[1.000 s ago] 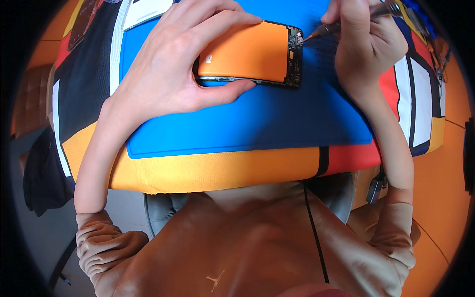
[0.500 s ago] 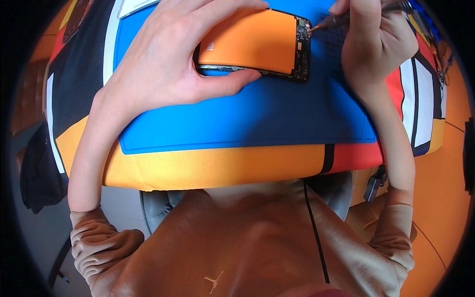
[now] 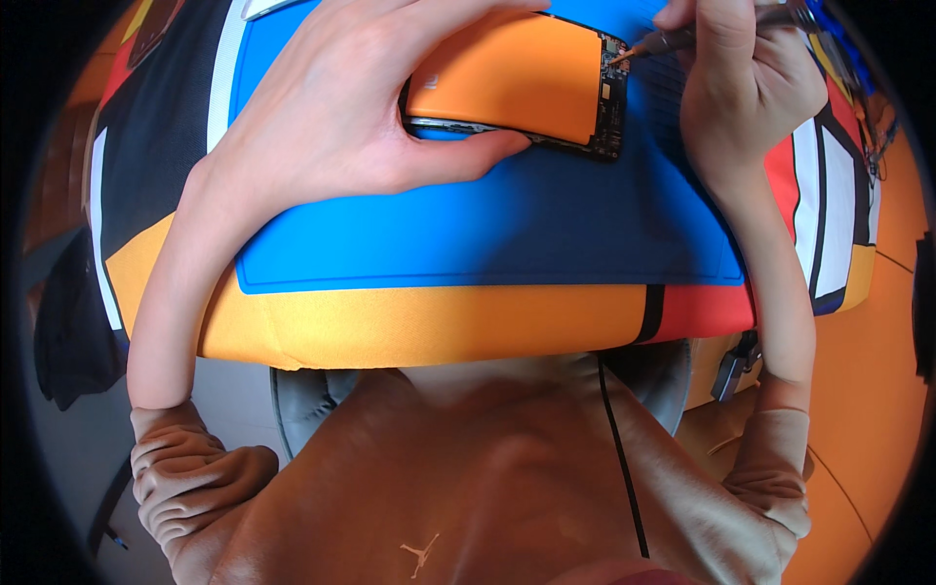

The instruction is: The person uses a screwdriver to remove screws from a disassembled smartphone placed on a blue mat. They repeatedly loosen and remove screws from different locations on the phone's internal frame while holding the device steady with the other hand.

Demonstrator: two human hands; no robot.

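An opened smartphone [image 3: 607, 117] lies on the blue mat [image 3: 468, 239], with its orange battery [image 3: 512, 78] uncovered and a strip of dark circuit board at its right end. My left hand [image 3: 336, 122] grips the phone from the left, thumb along the near edge and fingers over the far one. In my closed right hand [image 3: 746, 97] is a slim screwdriver [image 3: 668, 42] with a dark grip and copper-coloured tip. That tip meets the board near its far end; whether it sits in a screw is too small to tell.
A colour-blocked cloth [image 3: 439, 327] covers the table under the mat. Part of a pale flat object [image 3: 268, 8] shows at the far left. Blue and dark items [image 3: 848, 58] lie beyond my right hand. A dark device [image 3: 729, 375] hangs below the table's right front edge.
The phone and my left hand have shifted slightly right in the picture. My right hand has moved a little the same way, the screwdriver tip still at the board.
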